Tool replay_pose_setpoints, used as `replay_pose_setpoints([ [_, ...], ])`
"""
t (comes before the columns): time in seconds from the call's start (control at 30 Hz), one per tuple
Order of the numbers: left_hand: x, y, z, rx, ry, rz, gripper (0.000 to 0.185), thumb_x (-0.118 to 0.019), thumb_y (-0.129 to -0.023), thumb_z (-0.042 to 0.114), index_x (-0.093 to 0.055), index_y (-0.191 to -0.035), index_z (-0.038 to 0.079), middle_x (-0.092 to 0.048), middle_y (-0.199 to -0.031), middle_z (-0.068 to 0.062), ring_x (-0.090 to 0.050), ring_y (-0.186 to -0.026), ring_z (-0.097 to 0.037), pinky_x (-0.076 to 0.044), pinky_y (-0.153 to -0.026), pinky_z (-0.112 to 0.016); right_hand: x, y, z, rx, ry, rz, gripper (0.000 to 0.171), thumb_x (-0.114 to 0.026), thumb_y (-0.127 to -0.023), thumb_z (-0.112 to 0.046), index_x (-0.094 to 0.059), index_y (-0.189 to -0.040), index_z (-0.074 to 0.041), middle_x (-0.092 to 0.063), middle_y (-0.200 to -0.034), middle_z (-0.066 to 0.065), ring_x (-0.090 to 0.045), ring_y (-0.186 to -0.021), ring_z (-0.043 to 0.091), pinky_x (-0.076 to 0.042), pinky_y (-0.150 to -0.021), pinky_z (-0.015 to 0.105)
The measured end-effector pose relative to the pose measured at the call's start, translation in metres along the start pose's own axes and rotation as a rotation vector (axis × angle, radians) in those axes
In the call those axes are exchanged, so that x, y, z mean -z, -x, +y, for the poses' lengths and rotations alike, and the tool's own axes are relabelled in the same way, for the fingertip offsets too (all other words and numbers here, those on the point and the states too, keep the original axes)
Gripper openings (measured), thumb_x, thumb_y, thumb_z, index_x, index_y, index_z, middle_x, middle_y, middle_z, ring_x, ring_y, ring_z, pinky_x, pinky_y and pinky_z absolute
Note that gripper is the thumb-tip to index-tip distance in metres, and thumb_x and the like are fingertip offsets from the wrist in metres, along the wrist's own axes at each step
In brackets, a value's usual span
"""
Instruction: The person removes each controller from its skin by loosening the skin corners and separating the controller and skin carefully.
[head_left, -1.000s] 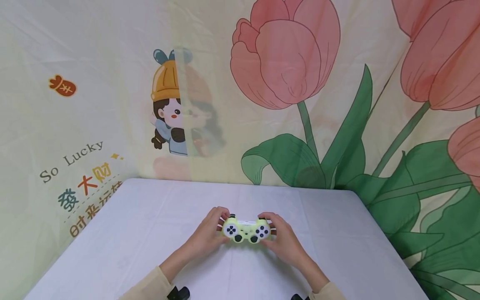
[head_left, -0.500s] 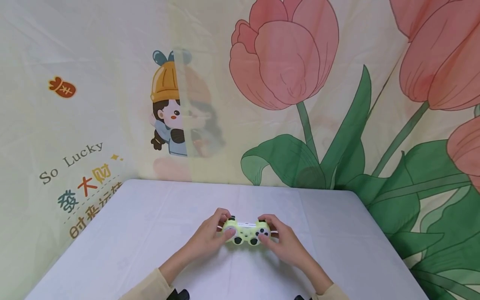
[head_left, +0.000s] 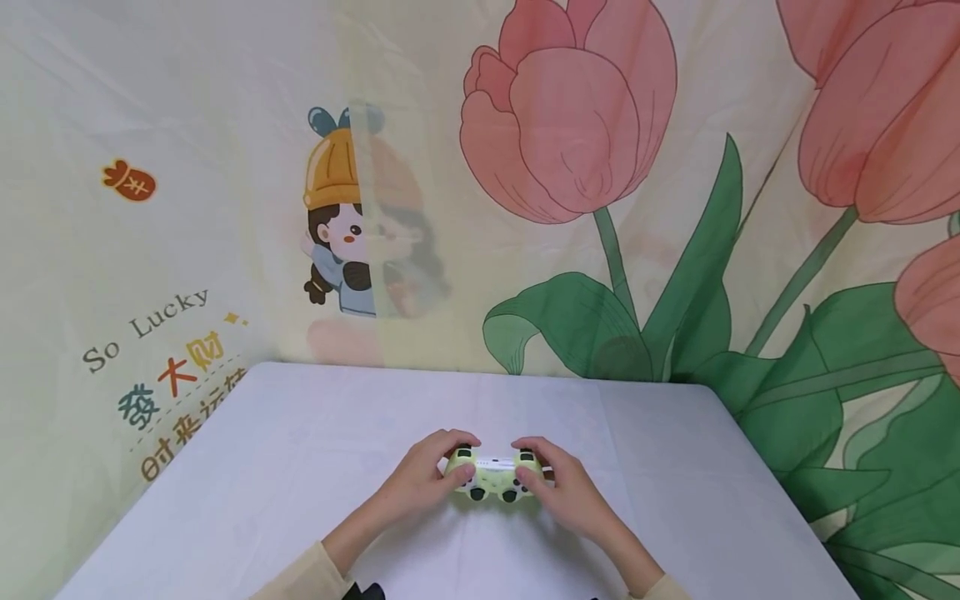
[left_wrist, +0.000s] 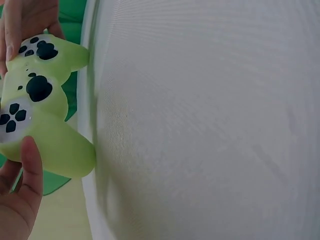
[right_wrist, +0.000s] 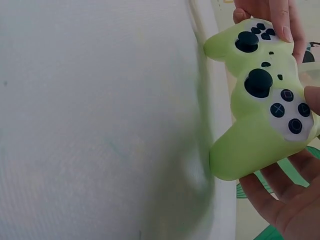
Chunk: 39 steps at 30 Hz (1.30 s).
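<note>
Between both hands, at the middle of the table, is a pale yellow-green game controller (head_left: 495, 481) with black buttons and two black thumbsticks. Its left end is held by my left hand (head_left: 420, 473), thumb over the face near the direction buttons and index finger over the top edge. My right hand (head_left: 567, 487) grips the other end the same way, its thumb by the symbol buttons. In the right wrist view, fingers (right_wrist: 270, 195) support the controller's grip (right_wrist: 240, 150) from beneath. The left wrist view shows my left thumb (left_wrist: 31, 160) beside the left grip (left_wrist: 65, 150).
A white cloth covers the table (head_left: 337, 417). Behind it hangs a backdrop (head_left: 420, 50) printed with pink tulips (head_left: 577, 125), green leaves, a cartoon child and lettering. Beige sleeves (head_left: 296, 575) and dark wrist gear show at the bottom edge.
Both thumbs have moved from the controller's lower edge up onto its face. The controller has tipped so its top edge shows more, and the index fingers have shifted inward over that edge.
</note>
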<state>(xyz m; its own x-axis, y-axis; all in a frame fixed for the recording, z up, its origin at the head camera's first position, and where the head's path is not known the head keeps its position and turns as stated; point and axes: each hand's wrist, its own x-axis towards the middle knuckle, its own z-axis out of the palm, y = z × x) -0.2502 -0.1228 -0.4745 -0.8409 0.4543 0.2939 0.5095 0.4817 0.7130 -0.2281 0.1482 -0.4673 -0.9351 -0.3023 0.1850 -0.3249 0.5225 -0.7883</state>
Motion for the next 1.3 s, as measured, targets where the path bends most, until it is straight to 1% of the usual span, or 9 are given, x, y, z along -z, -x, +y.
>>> replay_pose_setpoints([
  [0.13, -0.001, 0.002, 0.001, -0.002, -0.010, -0.004, 0.033, -0.073, -0.102, 0.033, -0.067, -0.134, 0.025, -0.066, -0.110, 0.008, -0.060, -0.098, -0.013, -0.055, -0.072, -0.026, -0.001, 0.002, 0.001, 0.007, -0.001, 0.011, 0.033, -0.071, -0.104, -0.026, -0.065, -0.135, -0.018, -0.069, -0.113, -0.004, -0.066, -0.102, 0.017, -0.058, -0.093, 0.037],
  [0.23, 0.001, 0.003, 0.002, -0.010, -0.002, -0.005, 0.029, -0.074, -0.101, 0.033, -0.069, -0.129, 0.025, -0.065, -0.108, 0.008, -0.060, -0.098, -0.013, -0.055, -0.071, -0.026, -0.002, 0.004, 0.001, 0.022, -0.003, 0.023, 0.031, -0.073, -0.102, -0.024, -0.067, -0.132, -0.020, -0.070, -0.113, -0.004, -0.065, -0.104, 0.017, -0.058, -0.095, 0.041],
  [0.37, 0.003, 0.003, 0.003, -0.031, 0.001, -0.018, 0.025, -0.075, -0.101, 0.033, -0.069, -0.123, 0.021, -0.064, -0.107, 0.006, -0.059, -0.098, -0.015, -0.056, -0.069, -0.027, -0.003, 0.007, -0.001, 0.040, -0.016, 0.035, 0.031, -0.076, -0.100, -0.020, -0.068, -0.130, -0.017, -0.071, -0.112, -0.005, -0.066, -0.103, 0.017, -0.058, -0.098, 0.046],
  [0.53, 0.005, 0.003, 0.001, -0.035, 0.004, -0.048, 0.024, -0.078, -0.099, 0.029, -0.068, -0.118, 0.020, -0.062, -0.105, 0.006, -0.059, -0.098, -0.016, -0.058, -0.067, -0.026, -0.004, 0.009, -0.002, 0.048, 0.001, 0.027, 0.031, -0.077, -0.099, -0.021, -0.069, -0.128, -0.015, -0.070, -0.112, -0.008, -0.064, -0.102, 0.013, -0.058, -0.098, 0.045],
  [0.73, 0.008, 0.002, 0.001, -0.073, 0.004, -0.058, 0.024, -0.082, -0.095, 0.032, -0.067, -0.112, 0.023, -0.062, -0.102, 0.007, -0.059, -0.097, -0.015, -0.058, -0.064, -0.026, -0.003, 0.010, -0.003, 0.075, -0.010, 0.018, 0.029, -0.080, -0.097, -0.019, -0.069, -0.124, -0.021, -0.069, -0.113, -0.008, -0.062, -0.103, 0.016, -0.057, -0.099, 0.048],
  [0.83, 0.009, 0.001, 0.001, -0.103, -0.030, -0.059, 0.023, -0.082, -0.095, 0.033, -0.067, -0.110, 0.025, -0.064, -0.102, 0.011, -0.059, -0.095, -0.012, -0.057, -0.071, -0.027, -0.003, 0.011, -0.002, 0.087, -0.020, 0.009, 0.030, -0.081, -0.096, -0.018, -0.068, -0.123, -0.023, -0.069, -0.114, -0.008, -0.061, -0.103, 0.016, -0.057, -0.099, 0.049],
  [1.0, 0.010, -0.001, 0.002, -0.144, -0.129, -0.048, 0.022, -0.082, -0.095, 0.031, -0.067, -0.109, 0.025, -0.065, -0.102, 0.018, -0.059, -0.093, -0.006, -0.051, -0.085, -0.032, -0.002, 0.012, -0.001, 0.095, -0.021, -0.005, 0.031, -0.081, -0.096, -0.017, -0.067, -0.122, -0.026, -0.069, -0.113, -0.011, -0.062, -0.102, 0.012, -0.057, -0.099, 0.047],
  [1.1, 0.011, -0.002, 0.003, -0.152, -0.158, -0.048, 0.023, -0.083, -0.094, 0.031, -0.067, -0.109, 0.026, -0.065, -0.101, 0.020, -0.058, -0.092, -0.004, -0.050, -0.086, -0.033, -0.002, 0.012, -0.001, 0.098, -0.014, -0.017, 0.032, -0.081, -0.096, -0.019, -0.067, -0.123, -0.025, -0.069, -0.114, -0.012, -0.063, -0.103, 0.011, -0.057, -0.098, 0.045],
  [1.3, 0.014, -0.003, 0.003, -0.164, -0.152, -0.079, 0.025, -0.085, -0.092, 0.032, -0.069, -0.108, 0.023, -0.065, -0.095, 0.020, -0.059, -0.089, -0.002, -0.052, -0.083, -0.032, 0.001, 0.010, 0.001, 0.115, 0.011, -0.063, 0.034, -0.081, -0.097, -0.024, -0.067, -0.128, -0.021, -0.070, -0.117, -0.010, -0.064, -0.105, 0.011, -0.057, -0.096, 0.043],
])
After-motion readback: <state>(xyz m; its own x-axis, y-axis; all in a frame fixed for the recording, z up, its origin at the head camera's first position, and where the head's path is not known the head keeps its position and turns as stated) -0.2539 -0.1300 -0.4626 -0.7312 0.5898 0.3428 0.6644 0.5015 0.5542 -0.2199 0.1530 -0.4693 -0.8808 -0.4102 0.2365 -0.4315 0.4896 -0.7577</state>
